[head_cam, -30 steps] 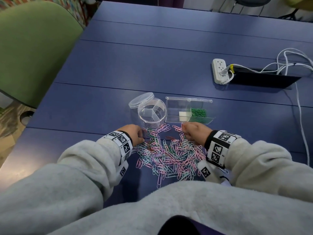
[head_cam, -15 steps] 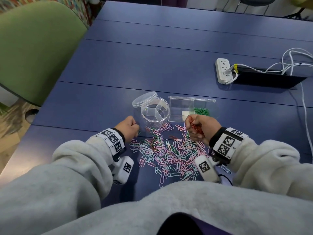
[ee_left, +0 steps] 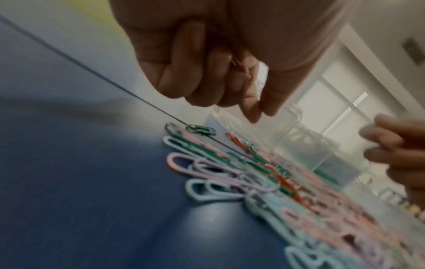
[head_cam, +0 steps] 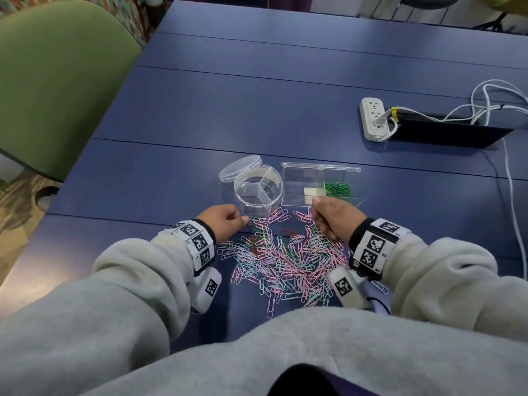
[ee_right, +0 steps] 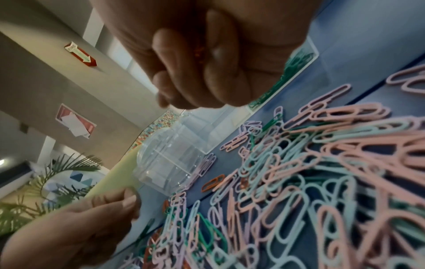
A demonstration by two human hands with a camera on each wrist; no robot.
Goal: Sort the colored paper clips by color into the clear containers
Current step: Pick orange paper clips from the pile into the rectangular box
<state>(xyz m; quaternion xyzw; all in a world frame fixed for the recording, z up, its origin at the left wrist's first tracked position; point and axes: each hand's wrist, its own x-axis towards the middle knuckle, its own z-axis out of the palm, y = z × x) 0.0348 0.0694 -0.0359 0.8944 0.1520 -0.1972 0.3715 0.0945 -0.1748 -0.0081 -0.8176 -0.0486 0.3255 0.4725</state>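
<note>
A pile of paper clips (head_cam: 285, 261), pink, pale blue, lilac, green and a few red, lies on the blue table (head_cam: 257, 95) in front of me. Behind it stand a round clear container (head_cam: 258, 192) with three empty sections and a clear rectangular box (head_cam: 303, 181) holding green clips (head_cam: 337, 189). My left hand (head_cam: 225, 221) hovers at the pile's left edge by the round container, fingers curled round a small clip (ee_left: 236, 62). My right hand (head_cam: 334, 218) is raised just before the box, fist closed on red clips (ee_right: 200, 51).
The round container's lid (head_cam: 240, 168) leans against its far left side. A white power strip (head_cam: 373, 118) with white cables (head_cam: 511, 195) lies far right beside a black table slot (head_cam: 445, 132). A green chair (head_cam: 57, 81) stands left of the table.
Both hands have lifted off the pile. The right hand rose with red clips and moved toward the rectangular box; the left hand drew back a little to the left.
</note>
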